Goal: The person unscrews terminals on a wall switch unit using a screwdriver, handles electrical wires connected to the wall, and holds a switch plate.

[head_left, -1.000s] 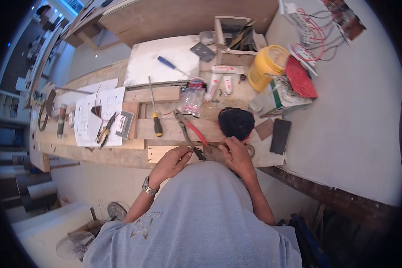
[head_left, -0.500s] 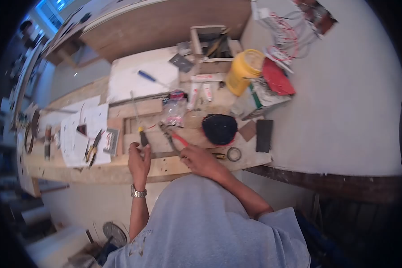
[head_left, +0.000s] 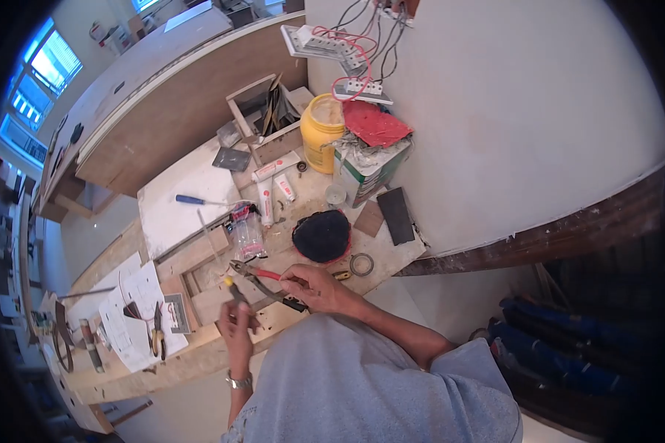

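Note:
My left hand (head_left: 236, 329), with a metal watch on the wrist, is closed round the lower end of a screwdriver (head_left: 234, 289). Its handle is black and yellow, and the thin shaft points up and away over the bench. In my right hand (head_left: 316, 286) is a pair of pliers (head_left: 250, 269), gripped by the red handle. The other, dark handle hangs apart from it below the hand, so the pliers are spread. Their jaws point left, close to the screwdriver's yellow collar. A clear plastic bag (head_left: 248, 238) and a dark round pad (head_left: 322, 236) lie just beyond.
On the wooden bench (head_left: 214, 347) lie paper sheets (head_left: 125, 336), other pliers (head_left: 157, 332), a blue screwdriver (head_left: 191, 199), white tubes (head_left: 265, 201) and a tape ring (head_left: 361, 264). A yellow tub (head_left: 319, 144), a tin (head_left: 373, 173) and wired sockets (head_left: 325, 44) are near the wall.
The view has swung to the right. My right hand and the pliers have turned, with the jaws now pointing more to the left and nearer the screwdriver. Both tools stay in hand.

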`<state>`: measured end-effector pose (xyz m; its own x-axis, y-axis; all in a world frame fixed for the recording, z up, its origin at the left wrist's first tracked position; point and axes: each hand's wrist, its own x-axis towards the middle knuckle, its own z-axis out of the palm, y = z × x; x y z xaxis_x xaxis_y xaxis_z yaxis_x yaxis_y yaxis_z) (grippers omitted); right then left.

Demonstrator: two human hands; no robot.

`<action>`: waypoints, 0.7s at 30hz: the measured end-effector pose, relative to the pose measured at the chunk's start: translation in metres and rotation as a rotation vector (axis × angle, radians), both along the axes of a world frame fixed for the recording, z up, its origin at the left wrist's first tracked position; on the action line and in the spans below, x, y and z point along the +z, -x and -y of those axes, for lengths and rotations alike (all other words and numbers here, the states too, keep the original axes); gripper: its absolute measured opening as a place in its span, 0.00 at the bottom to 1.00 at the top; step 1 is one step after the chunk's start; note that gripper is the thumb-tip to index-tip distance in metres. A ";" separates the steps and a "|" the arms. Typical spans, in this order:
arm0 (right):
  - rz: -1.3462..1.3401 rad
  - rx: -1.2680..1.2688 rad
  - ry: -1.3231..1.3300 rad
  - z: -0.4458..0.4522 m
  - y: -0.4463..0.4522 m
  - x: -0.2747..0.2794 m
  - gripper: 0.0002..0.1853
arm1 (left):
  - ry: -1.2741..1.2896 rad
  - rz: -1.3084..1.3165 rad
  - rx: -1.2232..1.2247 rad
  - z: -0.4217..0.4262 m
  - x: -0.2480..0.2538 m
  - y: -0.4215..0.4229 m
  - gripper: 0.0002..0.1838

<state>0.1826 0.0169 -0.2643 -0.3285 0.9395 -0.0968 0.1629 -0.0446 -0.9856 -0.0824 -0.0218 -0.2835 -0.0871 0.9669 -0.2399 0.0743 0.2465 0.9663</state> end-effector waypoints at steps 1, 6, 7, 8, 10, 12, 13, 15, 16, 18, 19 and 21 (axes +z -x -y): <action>-0.047 0.005 -0.017 0.001 0.001 0.000 0.16 | 0.018 0.056 -0.079 0.004 0.004 -0.014 0.16; -0.180 -0.025 0.054 0.012 0.009 0.016 0.24 | 0.043 0.206 -0.439 -0.014 0.023 -0.062 0.17; -0.020 -0.157 -0.132 0.015 0.011 0.008 0.24 | -0.020 0.152 -0.509 -0.021 0.012 -0.065 0.18; 0.142 -0.290 -0.315 0.016 0.010 0.001 0.24 | -0.084 0.098 -0.577 -0.028 0.005 -0.069 0.20; 0.063 -0.331 -0.196 0.020 0.002 0.002 0.23 | -0.164 0.082 -0.622 -0.035 0.016 -0.087 0.22; -0.018 -0.363 -0.080 0.028 -0.011 0.006 0.22 | -0.288 -0.109 -0.753 -0.040 0.006 -0.095 0.27; -0.068 -0.404 -0.089 0.032 -0.020 0.011 0.21 | -0.295 -0.183 -0.810 -0.045 0.029 -0.103 0.24; -0.149 -0.487 -0.100 0.040 -0.039 0.003 0.19 | -0.346 -0.180 -0.895 -0.069 0.018 -0.108 0.21; -0.151 -0.483 -0.104 0.046 -0.048 0.006 0.19 | -0.394 -0.175 -0.982 -0.081 0.014 -0.111 0.19; -0.310 -0.693 0.048 0.059 -0.068 0.015 0.19 | -0.263 -0.016 -0.723 -0.108 0.025 -0.132 0.19; -0.311 -0.690 0.046 0.065 -0.079 0.012 0.19 | -0.062 0.119 -0.611 -0.126 0.034 -0.142 0.21; -0.211 -0.832 -0.090 0.077 -0.099 0.004 0.19 | -0.117 0.237 -0.543 -0.177 0.036 -0.167 0.27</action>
<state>0.2815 -0.0596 -0.2605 0.4668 0.8840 -0.0244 -0.0751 0.0121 -0.9971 0.0842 0.1554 -0.2478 0.4697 0.8791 -0.0812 -0.0613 0.1243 0.9904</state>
